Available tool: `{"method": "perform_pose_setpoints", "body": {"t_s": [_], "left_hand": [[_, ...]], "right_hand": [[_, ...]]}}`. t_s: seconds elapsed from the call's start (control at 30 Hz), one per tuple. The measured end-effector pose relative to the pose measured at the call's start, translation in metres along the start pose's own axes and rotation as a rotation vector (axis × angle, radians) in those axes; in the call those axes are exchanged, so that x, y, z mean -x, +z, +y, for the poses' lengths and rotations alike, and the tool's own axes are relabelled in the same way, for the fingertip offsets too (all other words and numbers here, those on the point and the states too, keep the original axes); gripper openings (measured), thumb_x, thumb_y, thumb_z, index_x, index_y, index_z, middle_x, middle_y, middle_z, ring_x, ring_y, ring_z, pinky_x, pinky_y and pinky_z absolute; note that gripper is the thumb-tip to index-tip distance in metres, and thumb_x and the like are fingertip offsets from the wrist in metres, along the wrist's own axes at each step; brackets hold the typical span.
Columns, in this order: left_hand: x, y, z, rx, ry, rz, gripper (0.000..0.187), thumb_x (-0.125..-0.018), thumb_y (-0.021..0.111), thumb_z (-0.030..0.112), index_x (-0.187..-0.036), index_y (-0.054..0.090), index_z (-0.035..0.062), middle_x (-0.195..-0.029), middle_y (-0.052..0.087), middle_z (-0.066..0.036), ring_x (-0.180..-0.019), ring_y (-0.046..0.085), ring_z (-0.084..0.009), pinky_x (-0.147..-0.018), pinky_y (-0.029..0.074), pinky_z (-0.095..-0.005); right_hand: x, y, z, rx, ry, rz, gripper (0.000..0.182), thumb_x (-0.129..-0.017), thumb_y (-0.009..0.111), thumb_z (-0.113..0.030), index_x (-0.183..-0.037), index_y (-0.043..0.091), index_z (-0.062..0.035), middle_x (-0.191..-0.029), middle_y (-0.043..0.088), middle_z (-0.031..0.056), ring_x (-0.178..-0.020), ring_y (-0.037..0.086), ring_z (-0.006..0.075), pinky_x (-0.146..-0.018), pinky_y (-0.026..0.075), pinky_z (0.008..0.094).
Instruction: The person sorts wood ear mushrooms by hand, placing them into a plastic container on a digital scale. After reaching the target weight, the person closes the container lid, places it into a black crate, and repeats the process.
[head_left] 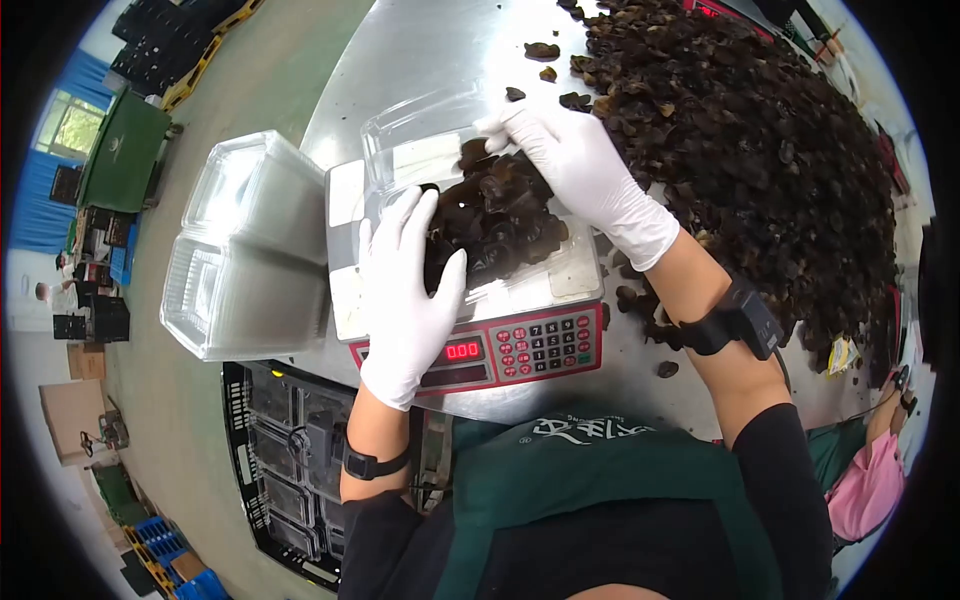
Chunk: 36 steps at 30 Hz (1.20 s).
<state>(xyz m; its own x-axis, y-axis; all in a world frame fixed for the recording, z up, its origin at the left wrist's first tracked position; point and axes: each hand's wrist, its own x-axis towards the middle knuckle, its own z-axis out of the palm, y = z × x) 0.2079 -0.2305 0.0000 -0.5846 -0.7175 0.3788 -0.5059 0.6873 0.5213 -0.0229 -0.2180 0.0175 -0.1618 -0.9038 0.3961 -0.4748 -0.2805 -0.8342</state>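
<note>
A clear plastic box (pixel 381 150) with its lid raised sits on a scale (pixel 575 268) whose red display reads 0.00. Dark, wrinkled fungus pieces (pixel 495 215) fill the box. My left hand (pixel 408 285), in a white glove, rests at the box's left side, fingers apart and touching the box and the pieces. Over the box's upper right edge is my right hand (pixel 575 165), also gloved, its fingers bent and drawn together near the rim. What those fingers hold, if anything, is too small to make out.
Two stacks of clear boxes (pixel 245 285) stand left of the scale. A large heap of dark fungus (pixel 740 150) covers the metal table's (pixel 385 60) right side. Below left is a black crate (pixel 300 450) of packed boxes. At the lower right is another person's pink sleeve (pixel 868 490).
</note>
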Motion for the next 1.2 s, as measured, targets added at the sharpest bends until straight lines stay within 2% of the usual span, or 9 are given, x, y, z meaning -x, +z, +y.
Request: {"method": "perform_pose_setpoints", "body": {"t_s": [0.13, 0.2, 0.23, 0.33, 0.43, 0.53, 0.73, 0.87, 1.2], "left_hand": [[-0.003, -0.013, 0.005, 0.14, -0.046, 0.047, 0.057, -0.085, 0.067, 0.006, -0.14, 0.052, 0.0048, -0.142, 0.051, -0.018, -0.132, 0.047, -0.0346, -0.113, 0.036, -0.0439], [-0.002, -0.023, -0.004, 0.061, -0.065, 0.113, 0.056, -0.085, 0.066, 0.005, -0.139, 0.053, 0.0043, -0.141, 0.052, -0.019, -0.13, 0.05, -0.0345, -0.112, 0.037, -0.0426], [-0.002, -0.032, -0.002, 0.086, -0.092, 0.121, 0.054, -0.086, 0.065, 0.004, -0.139, 0.053, 0.0038, -0.139, 0.053, -0.019, -0.13, 0.051, -0.0337, -0.113, 0.037, -0.0408], [-0.003, -0.049, -0.019, 0.108, -0.109, 0.185, 0.051, -0.087, 0.061, 0.0, -0.138, 0.053, 0.0016, -0.139, 0.054, -0.017, -0.132, 0.05, -0.0305, -0.113, 0.037, -0.0391], [-0.006, -0.066, -0.023, 0.095, -0.121, 0.21, 0.046, -0.09, 0.06, 0.0, -0.135, 0.054, -0.0002, -0.137, 0.055, -0.016, -0.13, 0.052, -0.0287, -0.112, 0.037, -0.0376], [-0.013, -0.08, -0.025, 0.037, -0.096, 0.231, 0.042, -0.091, 0.061, 0.001, -0.132, 0.057, 0.0002, -0.134, 0.059, -0.016, -0.126, 0.055, -0.0277, -0.109, 0.041, -0.0374], [-0.051, -0.093, -0.062, 0.111, -0.148, 0.216, 0.039, -0.094, 0.061, 0.018, -0.13, 0.062, 0.0041, -0.122, 0.067, -0.016, -0.118, 0.062, -0.0263, -0.102, 0.046, -0.0353], [-0.093, -0.081, -0.056, 0.01, -0.348, 0.006, 0.05, -0.092, 0.062, 0.033, -0.134, 0.06, 0.0057, -0.123, 0.067, -0.019, -0.118, 0.063, -0.0283, -0.102, 0.047, -0.0356], [-0.151, -0.032, -0.095, -0.317, -0.363, -0.272, 0.058, -0.091, 0.056, 0.041, -0.137, 0.056, 0.0045, -0.131, 0.063, -0.021, -0.124, 0.059, -0.0349, -0.104, 0.046, -0.0405]], "right_hand": [[-0.009, -0.008, 0.013, 0.392, -0.409, -0.184, 0.027, -0.1, 0.053, -0.026, -0.107, 0.07, -0.0066, -0.097, 0.071, 0.0107, -0.088, 0.068, 0.0278, -0.08, 0.053, 0.0339], [-0.015, -0.018, 0.0, 0.49, -0.276, -0.291, 0.026, -0.101, 0.057, -0.023, -0.108, 0.073, -0.004, -0.097, 0.073, 0.0087, -0.089, 0.068, 0.02, -0.084, 0.052, 0.0288], [-0.017, -0.018, -0.014, 0.286, 0.061, -0.242, 0.025, -0.099, 0.059, -0.024, -0.105, 0.075, -0.0056, -0.092, 0.074, 0.0081, -0.085, 0.068, 0.0158, -0.079, 0.052, 0.0281], [-0.024, -0.019, -0.025, -0.036, 0.098, -0.07, 0.027, -0.1, 0.058, -0.023, -0.104, 0.075, -0.0026, -0.084, 0.073, 0.0028, -0.074, 0.062, 0.0065, -0.068, 0.049, 0.023], [-0.03, -0.022, -0.025, -0.183, 0.101, -0.01, 0.034, -0.1, 0.059, -0.03, -0.101, 0.075, 0.0005, -0.076, 0.072, 0.0027, -0.073, 0.064, 0.0098, -0.072, 0.051, 0.0262], [-0.024, -0.03, -0.025, -0.335, 0.206, 0.004, 0.032, -0.101, 0.06, -0.027, -0.101, 0.075, 0.0011, -0.074, 0.068, 0.0008, -0.057, 0.053, 0.0031, -0.053, 0.041, 0.019], [0.037, -0.063, -0.017, -0.097, 0.37, -0.023, 0.035, -0.105, 0.051, -0.027, -0.099, 0.071, 0.0011, -0.068, 0.057, -0.0022, -0.059, 0.047, 0.0032, -0.052, 0.034, 0.0199], [0.066, -0.068, -0.015, -0.191, 0.541, -0.003, 0.032, -0.103, 0.055, -0.025, -0.097, 0.072, 0.0011, -0.066, 0.06, -0.0008, -0.053, 0.041, 0.0038, -0.052, 0.033, 0.0195], [0.026, -0.049, -0.048, -0.206, 0.33, -0.119, 0.025, -0.092, 0.062, -0.015, -0.113, 0.067, -0.0021, -0.085, 0.065, 0.0003, -0.067, 0.055, 0.0054, -0.059, 0.043, 0.0211]]}}
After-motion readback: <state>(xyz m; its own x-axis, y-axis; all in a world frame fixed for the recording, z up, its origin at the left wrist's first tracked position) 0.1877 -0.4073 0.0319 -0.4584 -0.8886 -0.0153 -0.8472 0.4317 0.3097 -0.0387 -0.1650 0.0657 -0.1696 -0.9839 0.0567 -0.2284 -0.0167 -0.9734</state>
